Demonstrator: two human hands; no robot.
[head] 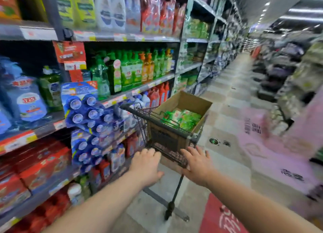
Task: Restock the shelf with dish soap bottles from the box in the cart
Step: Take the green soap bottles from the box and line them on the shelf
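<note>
Dish soap bottles: green, lying flat in the open box, which sits in the cart's basket. Aisle floor, pale tile, runs on beyond the cart and to its right. It's a store aisle, much of it motion-blurred. Shelf w/ upright green pump bottles stands just left of the cart, above basket level, prob. the restock target. Cart is dark wire, lengthwise along the aisle. Box is cardboard, flaps up.

Both hands are at the cart's near end. L hand is at the near-left corner, fingers bent over the rail; can't tell if they grip. R hand is near-right, fingers straight & spread, holding nothing.

Bottles lie fwd of both hands, past the near rail. Their long axes look roughly along the cart, but blur leaves that unsure. R hand seems slightly nearer.
</note>
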